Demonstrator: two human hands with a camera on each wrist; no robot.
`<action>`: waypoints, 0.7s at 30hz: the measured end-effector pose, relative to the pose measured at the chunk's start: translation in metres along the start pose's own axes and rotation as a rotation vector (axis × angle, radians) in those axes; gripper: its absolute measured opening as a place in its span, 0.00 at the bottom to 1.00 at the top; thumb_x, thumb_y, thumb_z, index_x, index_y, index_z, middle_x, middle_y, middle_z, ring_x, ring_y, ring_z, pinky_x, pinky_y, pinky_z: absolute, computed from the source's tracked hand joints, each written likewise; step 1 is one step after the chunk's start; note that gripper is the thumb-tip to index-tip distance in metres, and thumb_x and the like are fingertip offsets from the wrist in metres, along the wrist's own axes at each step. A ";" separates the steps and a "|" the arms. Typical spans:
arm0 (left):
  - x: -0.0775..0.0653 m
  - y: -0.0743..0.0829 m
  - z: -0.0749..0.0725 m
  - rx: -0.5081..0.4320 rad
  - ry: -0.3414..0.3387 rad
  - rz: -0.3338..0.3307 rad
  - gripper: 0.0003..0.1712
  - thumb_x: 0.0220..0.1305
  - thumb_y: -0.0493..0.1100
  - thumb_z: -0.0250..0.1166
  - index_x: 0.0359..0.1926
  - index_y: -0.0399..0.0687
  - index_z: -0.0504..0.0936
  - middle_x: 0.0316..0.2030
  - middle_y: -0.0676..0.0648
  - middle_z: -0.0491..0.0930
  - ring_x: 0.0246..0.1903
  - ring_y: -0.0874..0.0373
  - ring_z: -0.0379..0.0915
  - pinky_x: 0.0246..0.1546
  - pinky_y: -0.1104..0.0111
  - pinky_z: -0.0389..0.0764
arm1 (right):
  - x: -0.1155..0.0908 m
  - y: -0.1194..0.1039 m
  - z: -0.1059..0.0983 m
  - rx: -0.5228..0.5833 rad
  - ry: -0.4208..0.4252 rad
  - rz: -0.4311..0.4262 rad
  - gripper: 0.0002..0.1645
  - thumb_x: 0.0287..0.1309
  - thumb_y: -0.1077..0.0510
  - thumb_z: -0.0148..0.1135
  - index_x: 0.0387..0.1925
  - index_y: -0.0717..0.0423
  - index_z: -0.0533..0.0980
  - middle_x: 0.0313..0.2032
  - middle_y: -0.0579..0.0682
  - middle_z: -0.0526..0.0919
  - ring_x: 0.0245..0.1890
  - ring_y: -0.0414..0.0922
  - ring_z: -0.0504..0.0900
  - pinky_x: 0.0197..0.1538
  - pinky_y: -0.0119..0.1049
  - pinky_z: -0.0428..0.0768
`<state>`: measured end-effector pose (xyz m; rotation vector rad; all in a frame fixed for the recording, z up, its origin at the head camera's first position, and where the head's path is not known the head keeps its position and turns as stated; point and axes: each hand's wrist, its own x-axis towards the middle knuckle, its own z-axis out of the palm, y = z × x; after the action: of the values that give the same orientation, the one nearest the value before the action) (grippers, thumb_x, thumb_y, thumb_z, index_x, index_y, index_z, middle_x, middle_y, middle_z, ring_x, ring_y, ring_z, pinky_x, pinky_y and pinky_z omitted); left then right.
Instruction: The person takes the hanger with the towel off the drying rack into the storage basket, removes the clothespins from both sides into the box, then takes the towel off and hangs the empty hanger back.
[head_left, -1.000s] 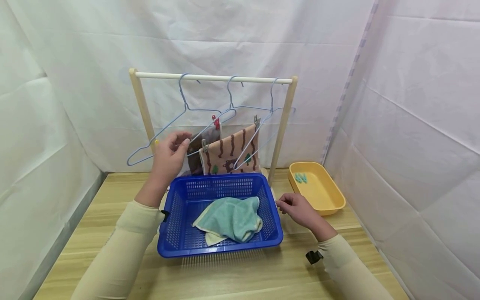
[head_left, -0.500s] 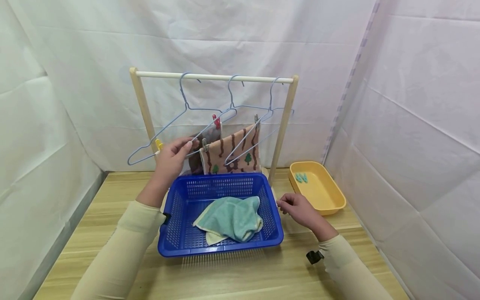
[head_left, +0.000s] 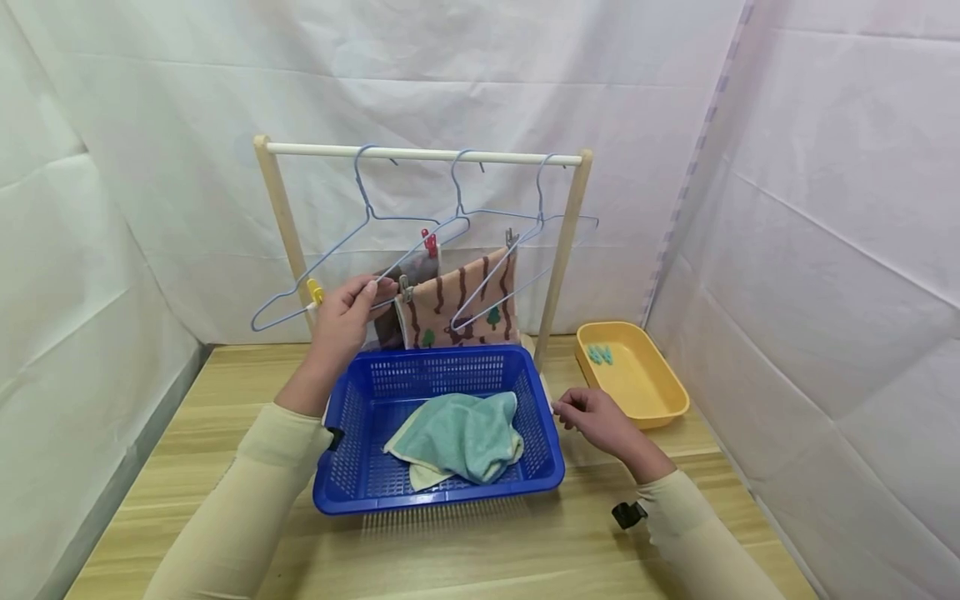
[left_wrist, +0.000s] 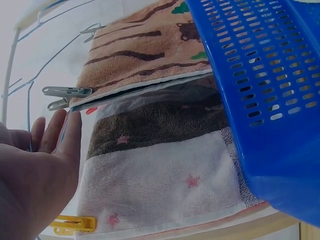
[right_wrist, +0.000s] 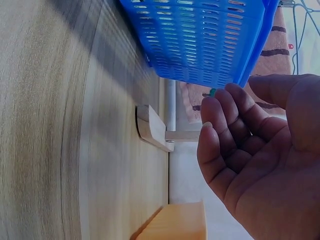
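My left hand [head_left: 342, 315] pinches the left end of the middle blue wire hanger [head_left: 459, 196], beside a grey clothespin [left_wrist: 67, 92]. From that hanger hangs a peach towel [head_left: 457, 292] with brown stripes. Behind it, a grey and brown towel [left_wrist: 160, 130] is held by a yellow clothespin [head_left: 315, 292] and a red clothespin [head_left: 429, 242]. My right hand [head_left: 596, 418] holds nothing, its fingers loosely curled at the right side of the blue basket [head_left: 438, 505]. A teal cloth [head_left: 468, 437] with a cream edge lies crumpled in the basket.
The hangers hook over the white bar [head_left: 315, 150] of a wooden rack. Bare on the right is another blue hanger [head_left: 539, 200]. A yellow tray [head_left: 637, 375] with a few teal clothespins [head_left: 600, 355] stands at the right, near the white cloth wall [head_left: 825, 333].
My left hand has moved slightly down and right onto the middle hanger's end, uncovering the yellow clothespin. The right hanger swings a little. My right hand stays in place.
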<state>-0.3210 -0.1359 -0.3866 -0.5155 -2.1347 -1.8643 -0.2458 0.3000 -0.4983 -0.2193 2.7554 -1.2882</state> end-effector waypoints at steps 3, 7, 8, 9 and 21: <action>-0.001 0.001 -0.001 0.019 -0.003 0.009 0.25 0.92 0.49 0.49 0.67 0.33 0.81 0.65 0.36 0.85 0.68 0.43 0.81 0.71 0.53 0.80 | 0.000 0.000 0.001 0.015 -0.003 0.001 0.16 0.83 0.52 0.64 0.43 0.61 0.85 0.37 0.55 0.88 0.37 0.49 0.84 0.40 0.42 0.84; -0.002 0.003 -0.001 0.033 -0.004 0.012 0.25 0.92 0.49 0.48 0.67 0.35 0.81 0.65 0.37 0.85 0.68 0.44 0.81 0.70 0.54 0.81 | -0.001 0.000 0.002 0.019 -0.013 -0.006 0.14 0.83 0.51 0.64 0.41 0.56 0.85 0.36 0.52 0.87 0.37 0.48 0.84 0.41 0.42 0.85; -0.002 0.003 -0.002 0.034 -0.005 0.012 0.25 0.92 0.49 0.48 0.67 0.35 0.81 0.65 0.38 0.85 0.67 0.45 0.82 0.70 0.54 0.81 | -0.001 0.000 0.002 0.018 -0.014 -0.010 0.14 0.83 0.51 0.64 0.41 0.55 0.85 0.36 0.51 0.87 0.37 0.48 0.84 0.42 0.42 0.85; -0.003 0.004 -0.002 0.037 -0.002 0.012 0.25 0.93 0.50 0.48 0.67 0.36 0.81 0.65 0.38 0.85 0.67 0.45 0.82 0.69 0.55 0.81 | -0.001 0.000 0.002 0.017 -0.015 -0.013 0.14 0.83 0.51 0.64 0.40 0.55 0.85 0.36 0.51 0.87 0.37 0.48 0.84 0.42 0.42 0.85; -0.005 0.006 -0.004 0.033 0.002 0.036 0.24 0.92 0.50 0.48 0.68 0.38 0.81 0.65 0.41 0.85 0.67 0.46 0.82 0.68 0.55 0.83 | 0.000 0.001 0.003 0.023 -0.024 -0.040 0.13 0.83 0.53 0.64 0.39 0.54 0.85 0.37 0.55 0.88 0.37 0.48 0.84 0.42 0.41 0.85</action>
<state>-0.3137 -0.1393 -0.3827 -0.5411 -2.1364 -1.8065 -0.2455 0.2979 -0.5013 -0.2880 2.7276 -1.3173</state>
